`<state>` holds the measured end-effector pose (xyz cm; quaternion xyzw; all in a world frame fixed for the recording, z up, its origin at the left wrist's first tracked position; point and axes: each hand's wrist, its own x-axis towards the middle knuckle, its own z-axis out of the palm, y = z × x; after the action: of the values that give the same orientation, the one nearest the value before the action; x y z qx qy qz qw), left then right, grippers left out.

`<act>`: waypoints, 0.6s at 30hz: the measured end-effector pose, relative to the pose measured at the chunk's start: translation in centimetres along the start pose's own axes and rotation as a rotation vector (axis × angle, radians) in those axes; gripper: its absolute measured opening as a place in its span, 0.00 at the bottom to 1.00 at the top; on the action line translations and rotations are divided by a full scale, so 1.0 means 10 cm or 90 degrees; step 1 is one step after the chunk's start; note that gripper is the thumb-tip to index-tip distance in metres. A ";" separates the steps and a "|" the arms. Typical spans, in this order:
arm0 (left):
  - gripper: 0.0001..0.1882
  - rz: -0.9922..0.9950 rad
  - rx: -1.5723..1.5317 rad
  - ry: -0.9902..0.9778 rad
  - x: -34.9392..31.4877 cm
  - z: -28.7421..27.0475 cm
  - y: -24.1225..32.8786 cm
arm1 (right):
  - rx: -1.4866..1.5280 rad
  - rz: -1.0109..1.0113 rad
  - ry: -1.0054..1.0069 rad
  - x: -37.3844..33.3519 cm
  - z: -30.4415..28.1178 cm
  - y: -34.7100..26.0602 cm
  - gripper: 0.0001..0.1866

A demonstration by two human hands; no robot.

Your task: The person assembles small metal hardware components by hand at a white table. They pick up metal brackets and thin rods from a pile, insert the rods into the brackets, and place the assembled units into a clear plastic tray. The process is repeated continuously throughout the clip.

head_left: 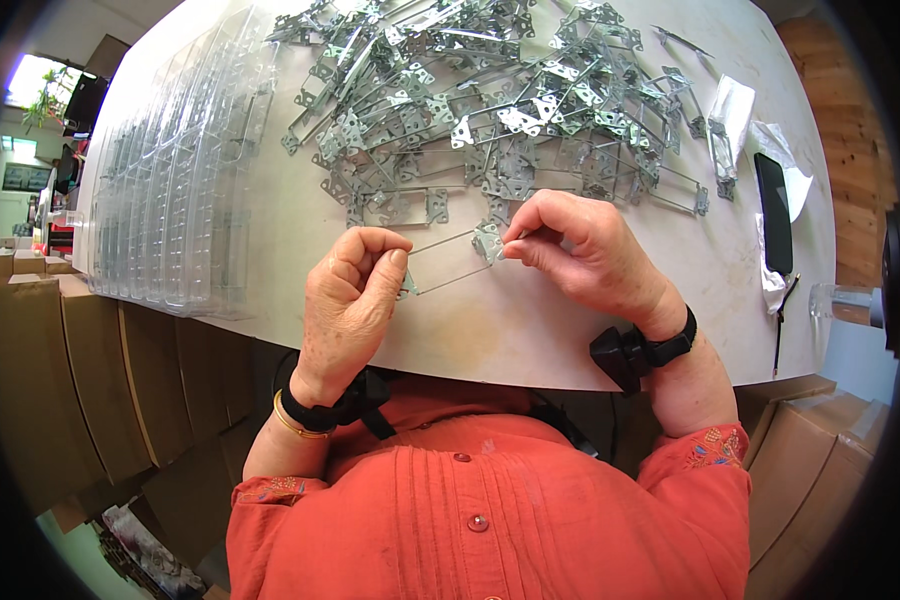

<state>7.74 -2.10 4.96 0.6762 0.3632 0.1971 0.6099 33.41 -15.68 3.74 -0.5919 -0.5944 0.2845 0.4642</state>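
One small wire frame (448, 262), a thin rectangle of wire with flat perforated metal tabs at its ends, hangs between both hands just above the near edge of the tabletop (510, 340). The left hand (355, 300) has its grip closed on the frame's left end, thumb and forefinger pinched together over the wire with the other fingers curled in. The right hand (590, 255) has its grip pinched shut on the right end, fingertips pressed to the metal tab there. Both wrists wear black straps, and the left also carries a thin gold bangle (295, 425).

Just beyond the hands, toward the far side, a big tangled heap of like wire frames (490, 100) spreads across the middle of the tabletop. Far left, a row of clear plastic trays (180, 170) stands on edge along the tabletop's left side. At the right lie crumpled clear bags (735, 115) and a dark phone (773, 212). Brown cardboard boxes (70, 380) stand below the tabletop at the left.
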 end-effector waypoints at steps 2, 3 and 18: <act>0.07 0.008 0.006 -0.006 0.00 0.00 0.00 | 0.044 0.046 0.006 -0.02 0.00 0.02 0.05; 0.06 0.015 0.013 -0.011 0.00 0.00 0.00 | 0.066 0.068 0.010 -0.03 0.01 0.02 0.05; 0.07 0.017 0.078 -0.047 0.10 -0.02 -0.05 | 0.191 0.226 -0.113 -0.04 -0.03 -0.13 0.03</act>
<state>8.15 -1.28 4.33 0.7238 0.3426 0.1573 0.5779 33.04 -16.27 4.95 -0.5840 -0.4705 0.4979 0.4355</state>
